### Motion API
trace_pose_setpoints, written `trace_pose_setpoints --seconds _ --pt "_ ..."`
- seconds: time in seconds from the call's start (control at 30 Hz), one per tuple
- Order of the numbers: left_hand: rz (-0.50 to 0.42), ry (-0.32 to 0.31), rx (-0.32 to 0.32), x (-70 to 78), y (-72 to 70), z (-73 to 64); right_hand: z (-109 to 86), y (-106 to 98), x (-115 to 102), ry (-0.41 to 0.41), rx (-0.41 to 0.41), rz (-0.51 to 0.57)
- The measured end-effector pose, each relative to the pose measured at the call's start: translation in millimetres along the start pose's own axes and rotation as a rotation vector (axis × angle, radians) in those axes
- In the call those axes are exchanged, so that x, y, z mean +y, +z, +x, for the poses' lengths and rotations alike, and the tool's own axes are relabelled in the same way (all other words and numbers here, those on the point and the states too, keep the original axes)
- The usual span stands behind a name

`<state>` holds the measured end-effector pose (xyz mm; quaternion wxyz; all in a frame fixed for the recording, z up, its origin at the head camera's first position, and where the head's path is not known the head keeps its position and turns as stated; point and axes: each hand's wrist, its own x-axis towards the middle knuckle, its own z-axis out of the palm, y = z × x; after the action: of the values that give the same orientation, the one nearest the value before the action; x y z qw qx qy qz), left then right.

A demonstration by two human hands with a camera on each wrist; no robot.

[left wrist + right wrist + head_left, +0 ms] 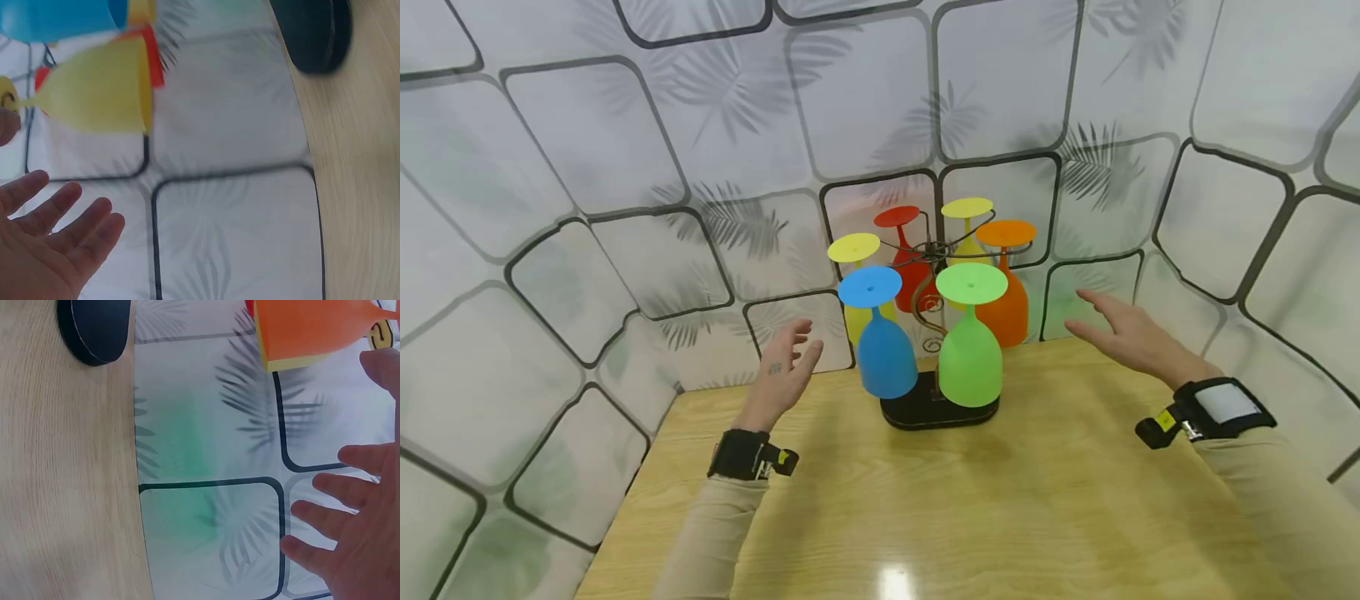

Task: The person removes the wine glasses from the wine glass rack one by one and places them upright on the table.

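**Bare left hand (780, 371) and right hand (1129, 337) flanked a dark metal stemware rack (928, 408)**

Both were relaxed, holding nothing and touching nothing; the rack stood on a pale, wood-grained table (850, 508). At its front, a blue, plastic-looking goblet (887, 360) and a lime-green goblet (972, 360) hung upside down, apparently so the rack could bear them by their flared feet (870, 286).

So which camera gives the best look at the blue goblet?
The head view: it shows the blue goblet whole, hanging upside down, with nothing in front of it. The left wrist view catches only part of its bowl, cut off by the picture's top edge. The right wrist view doesn't show it.
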<state>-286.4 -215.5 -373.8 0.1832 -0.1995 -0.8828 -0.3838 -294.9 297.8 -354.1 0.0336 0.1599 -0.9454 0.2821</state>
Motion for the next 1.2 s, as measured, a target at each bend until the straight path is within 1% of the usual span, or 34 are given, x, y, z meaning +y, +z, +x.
trace_pose_setpoints --seconds 0.07,0.1,0.17,0.23,0.33,0.4,0.5,0.6,0.7,0.8,0.97,1.07,1.2 --pt "-0.085 0.051 0.076 8.2 8.6 -5.3 -3.4 3 -1 -0.010 0.013 0.016" --pt "-0.121 0.071 0.102 12.9 13.3 -7.9 -4.9 4 -2 -0.018 0.023 0.024" --pt "-0.196 0.100 0.126 23.7 22.6 -12.6 -8.5 7 -4 -0.036 0.038 0.044" --pt "-0.253 0.114 0.116 36.3 30.9 -16.1 -12.5 9 -6 -0.062 0.060 0.064" --pt "-0.302 0.115 0.083 52.2 41.9 -18.3 -19.4 10 -9 -0.120 0.116 0.091" --pt "-0.304 0.102 0.071 60.9 47.7 -19.0 -25.2 12 -14 -0.159 0.166 0.113" --pt "-0.300 0.071 0.072 68.6 55.6 -20.4 -36.7 19 -24 -0.203 0.255 0.146" --pt "-0.294 0.030 0.091 71.7 62.9 -21.6 -48.5 31 -38 -0.259 0.329 0.181" --pt "-0.281 0.012 0.118 71.8 69.0 -21.5 -58.1 42 -51 -0.324 0.368 0.222" --pt "-0.258 0.019 0.152 68.5 73.0 -23.2 -63.9 53 -62 -0.375 0.376 0.255" --pt "-0.185 0.067 0.229 63.5 74.8 -25.2 -66.9 63 -72 -0.442 0.371 0.260" --pt "-0.152 0.080 0.252 61.2 73.9 -24.4 -67.9 65 -74 -0.452 0.375 0.263" --pt "-0.137 0.071 0.253 59.2 71.7 -20.5 -68.2 66 -73 -0.445 0.366 0.270"
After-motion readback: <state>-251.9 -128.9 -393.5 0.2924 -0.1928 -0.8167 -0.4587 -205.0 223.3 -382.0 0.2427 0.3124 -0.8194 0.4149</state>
